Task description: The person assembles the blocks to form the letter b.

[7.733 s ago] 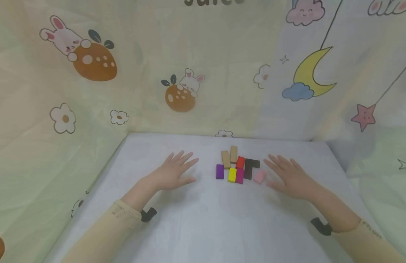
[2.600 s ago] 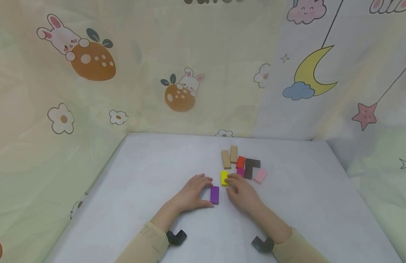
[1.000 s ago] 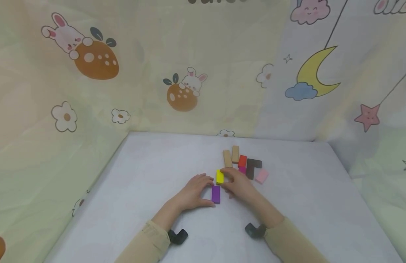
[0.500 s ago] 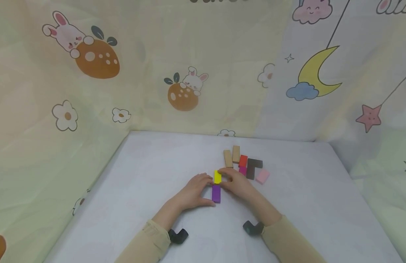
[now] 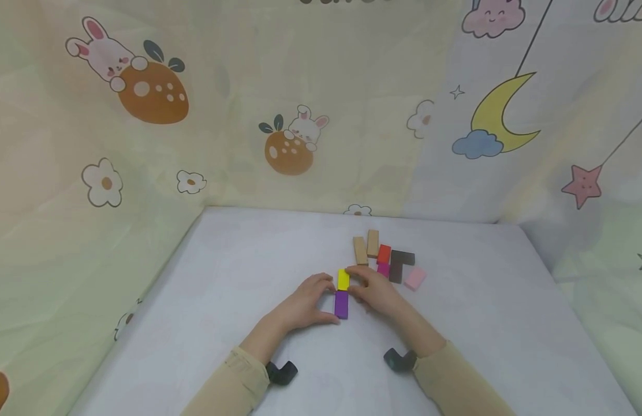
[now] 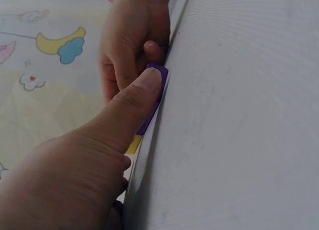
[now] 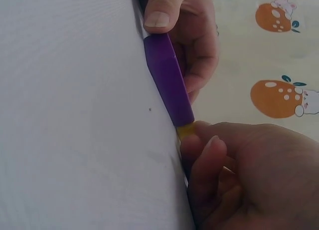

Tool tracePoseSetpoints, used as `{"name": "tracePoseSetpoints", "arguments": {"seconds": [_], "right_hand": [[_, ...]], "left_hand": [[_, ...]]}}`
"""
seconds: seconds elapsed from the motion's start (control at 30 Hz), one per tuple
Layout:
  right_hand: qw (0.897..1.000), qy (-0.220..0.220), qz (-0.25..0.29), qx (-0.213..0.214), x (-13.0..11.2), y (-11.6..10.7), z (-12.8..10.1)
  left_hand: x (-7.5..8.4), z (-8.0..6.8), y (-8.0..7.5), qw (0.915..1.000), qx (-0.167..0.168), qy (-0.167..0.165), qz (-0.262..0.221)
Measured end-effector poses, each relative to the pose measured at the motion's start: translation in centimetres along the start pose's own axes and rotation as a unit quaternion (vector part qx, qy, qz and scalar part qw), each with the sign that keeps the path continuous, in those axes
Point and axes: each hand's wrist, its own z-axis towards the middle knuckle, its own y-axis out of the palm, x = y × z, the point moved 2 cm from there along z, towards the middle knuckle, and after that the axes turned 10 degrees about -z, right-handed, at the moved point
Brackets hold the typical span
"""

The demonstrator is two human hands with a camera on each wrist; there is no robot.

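A purple block (image 5: 341,304) lies on the white table, its far end meeting the near end of a yellow block (image 5: 343,279), so the two form one line. My left hand (image 5: 305,303) holds the purple block, thumb at its near end and fingertips by the seam. In the left wrist view, that thumb (image 6: 124,108) covers much of the purple block (image 6: 158,70). My right hand (image 5: 378,292) pinches the yellow block from the right. The right wrist view shows the purple block (image 7: 169,80) lengthwise, with only a sliver of the yellow block (image 7: 185,130) beyond the right fingers.
Behind my right hand lie two plain wooden blocks (image 5: 360,251), a red block (image 5: 384,254), a partly hidden magenta block (image 5: 383,270), dark blocks (image 5: 396,273) in an angled shape and a pink block (image 5: 415,278). Patterned cloth (image 5: 352,150) hangs around the table (image 5: 248,242).
Both hands, earlier spread apart, have come in. The purple block was brought nearer; the right hand slid the yellow block left out of the group until it met the purple block's far end.
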Motion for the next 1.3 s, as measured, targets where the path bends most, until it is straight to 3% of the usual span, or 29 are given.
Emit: {"name": "tracePoseSetpoints", "arguments": {"seconds": [0.4, 0.7, 1.13, 1.3], "right_hand": [[0.999, -0.016, -0.025, 0.011, 0.01, 0.01, -0.08], [0.999, -0.041, -0.009, -0.01, 0.25, -0.08, 0.01], [0.999, -0.031, -0.007, -0.015, 0.01, -0.11, -0.31], [0.999, -0.039, -0.02, 0.018, 0.17, -0.07, -0.23]], "left_hand": [[-0.24, 0.05, 0.21, 1.0, 0.002, 0.003, 0.005], [-0.04, 0.18, 0.14, 0.9999, -0.003, 0.002, 0.013], [-0.05, 0.21, 0.21, 0.9996, -0.01, 0.01, 0.022], [0.09, 0.19, 0.15, 0.9991, -0.012, 0.021, 0.036]]}}
